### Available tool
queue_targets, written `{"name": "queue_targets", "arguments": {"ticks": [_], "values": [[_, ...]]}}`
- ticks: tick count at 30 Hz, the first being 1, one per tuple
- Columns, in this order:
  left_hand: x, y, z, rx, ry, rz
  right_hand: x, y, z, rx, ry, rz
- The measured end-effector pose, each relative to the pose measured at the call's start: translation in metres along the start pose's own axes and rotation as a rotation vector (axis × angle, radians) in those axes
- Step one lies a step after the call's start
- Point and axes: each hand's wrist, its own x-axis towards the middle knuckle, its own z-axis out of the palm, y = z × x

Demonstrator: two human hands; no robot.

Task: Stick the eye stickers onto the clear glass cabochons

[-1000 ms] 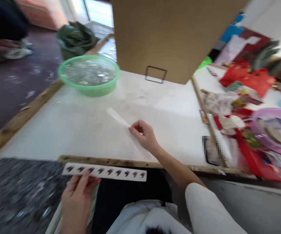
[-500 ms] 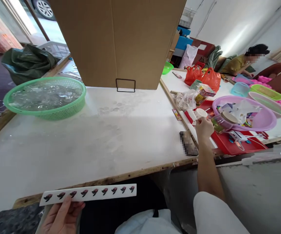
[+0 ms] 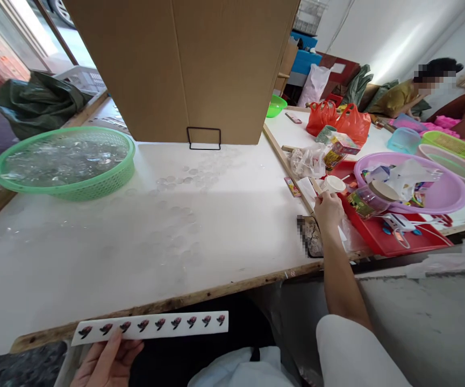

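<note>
My left hand (image 3: 109, 360) is closed on a white strip of stickers (image 3: 151, 327), thumb on top; a row of small dark-and-red pictures runs along it. The strip is held in front of the table's wooden front edge. At the right, my right hand (image 3: 329, 212) reaches over the wooden divider with its fingers drawn together; whatever is between them is hidden. Just beyond its fingertips is a small white cup-like piece (image 3: 333, 184), and a white paper piece (image 3: 307, 189) is to its left. A phone (image 3: 312, 236) rests on the table beside my right wrist.
A green basket (image 3: 63, 188) of clear plastic pieces stands at the left. Small clear discs (image 3: 184, 215) are scattered over the white table. A large cardboard box (image 3: 184, 70) rises at the back. At right are a red tray (image 3: 393, 244), a clear jar (image 3: 367, 201) and a purple basin (image 3: 453, 199).
My right hand has shifted slightly left and down, near the divider. The red-and-white piece by its fingers no longer shows its red side. My left hand still holds the sticker strip.
</note>
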Motion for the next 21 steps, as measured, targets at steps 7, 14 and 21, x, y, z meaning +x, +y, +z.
{"name": "queue_targets", "arguments": {"ticks": [7, 14, 21], "values": [[0.016, -0.015, 0.001, 0.008, 0.059, 0.072, 0.021, 0.004, 0.018, -0.019, -0.178, 0.140], [0.012, -0.015, 0.000, 0.002, 0.055, 0.035, 0.023, 0.005, 0.031, -0.023, -0.252, 0.190], [0.016, -0.016, -0.008, -0.014, 0.009, 0.008, 0.016, 0.004, 0.029, -0.037, -0.255, 0.228]]}}
